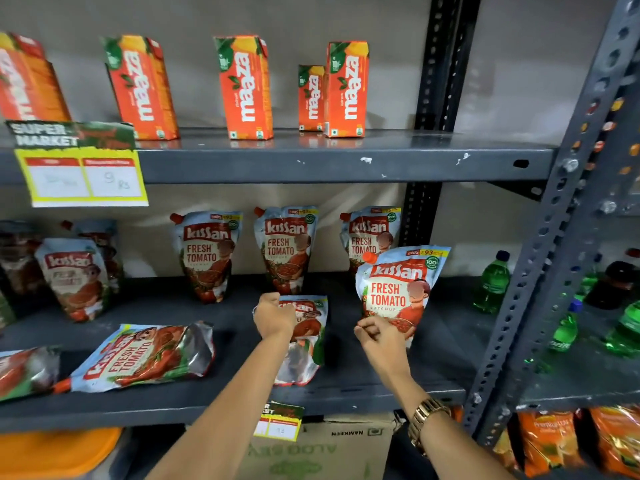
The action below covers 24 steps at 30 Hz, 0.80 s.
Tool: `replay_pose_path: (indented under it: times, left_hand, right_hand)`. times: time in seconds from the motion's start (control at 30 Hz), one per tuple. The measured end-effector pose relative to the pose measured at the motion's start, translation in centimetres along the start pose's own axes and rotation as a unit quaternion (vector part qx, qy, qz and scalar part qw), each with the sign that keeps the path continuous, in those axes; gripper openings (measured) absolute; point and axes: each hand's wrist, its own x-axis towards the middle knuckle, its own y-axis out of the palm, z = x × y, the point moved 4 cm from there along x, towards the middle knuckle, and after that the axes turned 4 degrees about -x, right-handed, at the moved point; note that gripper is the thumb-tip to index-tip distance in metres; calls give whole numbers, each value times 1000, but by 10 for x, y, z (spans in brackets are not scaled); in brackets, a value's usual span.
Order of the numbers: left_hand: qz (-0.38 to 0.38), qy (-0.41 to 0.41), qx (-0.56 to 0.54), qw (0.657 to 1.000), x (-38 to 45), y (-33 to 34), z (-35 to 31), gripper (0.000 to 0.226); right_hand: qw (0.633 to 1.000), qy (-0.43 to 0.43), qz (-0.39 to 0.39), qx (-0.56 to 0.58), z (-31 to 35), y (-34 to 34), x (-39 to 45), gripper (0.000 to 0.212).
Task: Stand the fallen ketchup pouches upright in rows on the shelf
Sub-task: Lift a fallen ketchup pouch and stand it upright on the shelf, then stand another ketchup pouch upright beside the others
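Right hand (379,336), fingers curled, pinching the bottom edge of an upright blue and red plastic ketchup pouch (398,289) at the right end of the dark grey metal shelf (207,407). Left hand (273,315) closed on the top of a second ketchup pouch (308,341), near the front edge. Both arms stretched forward, gold watch (427,422) on the right wrist. Three more pouches (207,254) standing in a back row. Flat on its side to the left, one fallen pouch (145,355), with bare shelf between. Green bottles (491,282) beyond the post on the right.
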Motion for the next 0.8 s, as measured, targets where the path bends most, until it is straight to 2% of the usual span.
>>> replay_pose_path:
  times: [0.1, 0.23, 0.33, 0.4, 0.53, 0.67, 0.73, 0.8]
  left_hand:
    - [8, -21, 40, 999, 7, -16, 13, 33]
    - [63, -67, 94, 991, 15, -24, 37, 39]
    - [106, -124, 62, 985, 19, -26, 49, 46]
    - [135, -161, 14, 978, 21, -26, 53, 45]
    - [174, -203, -45, 962, 29, -27, 59, 31]
    - [181, -209, -52, 960, 34, -29, 62, 26]
    - [174, -200, -65, 962, 34, -31, 61, 31]
    - [167, -177, -81, 967, 32, -34, 56, 23]
  right_hand:
    - [998, 9, 56, -7, 6, 25, 2, 15]
    - [991, 67, 120, 4, 10, 56, 7, 29]
    - [979, 136, 151, 9, 10, 73, 13, 39]
    - [967, 190, 163, 51, 8, 82, 15, 36]
    - [934, 268, 183, 153, 10, 91, 15, 11]
    - [949, 242, 159, 127, 17, 90, 18, 35]
    - [958, 200, 161, 125, 25, 91, 19, 38]
    - [960, 168, 165, 149, 34, 91, 16, 39]
